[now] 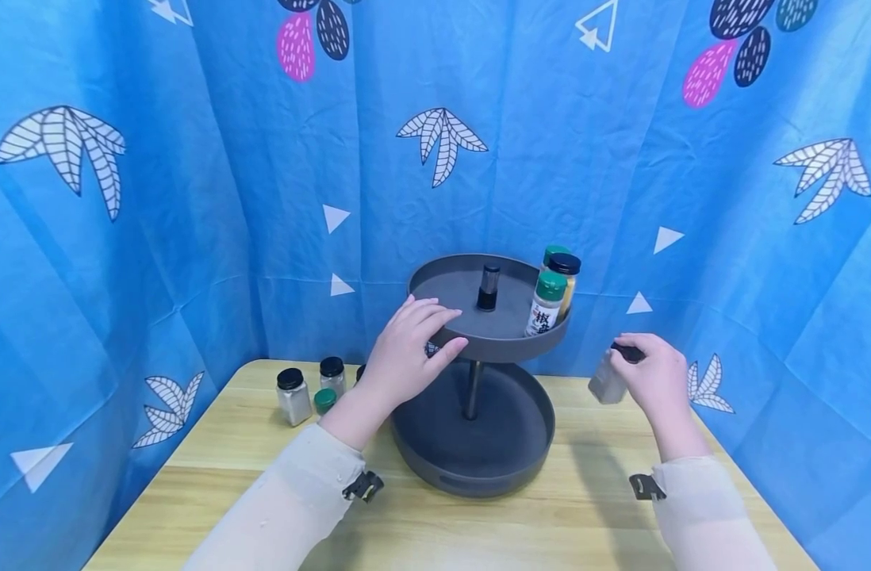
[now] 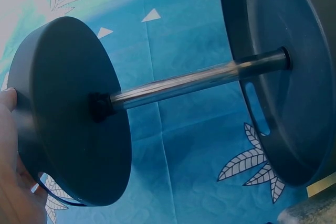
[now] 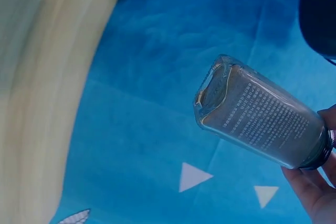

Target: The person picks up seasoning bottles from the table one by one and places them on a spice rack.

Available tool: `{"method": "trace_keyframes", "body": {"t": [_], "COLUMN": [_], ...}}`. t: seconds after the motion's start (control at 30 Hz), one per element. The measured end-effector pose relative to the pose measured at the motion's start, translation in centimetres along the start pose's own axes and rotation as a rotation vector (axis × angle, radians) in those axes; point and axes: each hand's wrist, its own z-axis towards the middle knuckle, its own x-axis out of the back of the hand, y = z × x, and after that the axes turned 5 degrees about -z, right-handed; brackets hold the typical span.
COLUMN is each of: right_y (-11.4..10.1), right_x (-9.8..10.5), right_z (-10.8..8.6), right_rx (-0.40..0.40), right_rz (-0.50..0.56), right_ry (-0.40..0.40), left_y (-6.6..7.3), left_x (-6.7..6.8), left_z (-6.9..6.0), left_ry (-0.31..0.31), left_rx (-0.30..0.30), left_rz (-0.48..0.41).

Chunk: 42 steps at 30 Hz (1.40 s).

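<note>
My left hand [image 1: 410, 349] grips the near-left rim of the dark grey upper tray [image 1: 503, 346], fingers over the edge and thumb on the outside. In the left wrist view, that hand [image 2: 11, 156] lies against the side of the upper tray [image 2: 79, 108]. To the right of the two-tier stand, my right hand [image 1: 655, 371] pinches the black lid of a clear jar [image 1: 608, 382], held tilted in the air. The right wrist view shows greyish contents and printed text on this jar [image 3: 262, 119], with fingers [image 3: 310, 190] around its lid.
Two green-capped bottles, one in front [image 1: 544, 305], and a black-lidded jar [image 1: 567, 266] stand at the upper tray's right side. The lower tray [image 1: 478, 468] sits on the wooden table [image 1: 214, 484]. Several jars, including a black-lidded one [image 1: 294, 399], stand at left. Blue curtain [image 1: 435, 222] surrounds the table's back and sides.
</note>
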Motion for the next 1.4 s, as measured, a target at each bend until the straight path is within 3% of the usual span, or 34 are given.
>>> {"method": "trace_keyframes", "body": {"t": [0.97,1.4], "right_y": [-6.5,-7.6], "right_x": [4.4,5.3], "right_z": [1.4,1.9], "right_rx": [0.067,0.110], "right_rz": [0.113,0.140], "right_ry": [0.199,0.274], "left_y": [0.3,0.5], "left_x": [-0.2,-0.4], "left_z": [-0.2,-0.2], "left_ry": [0.029,0.043], "left_rx": [-0.005,-0.012], "left_rz": [0.018,0.024]}}
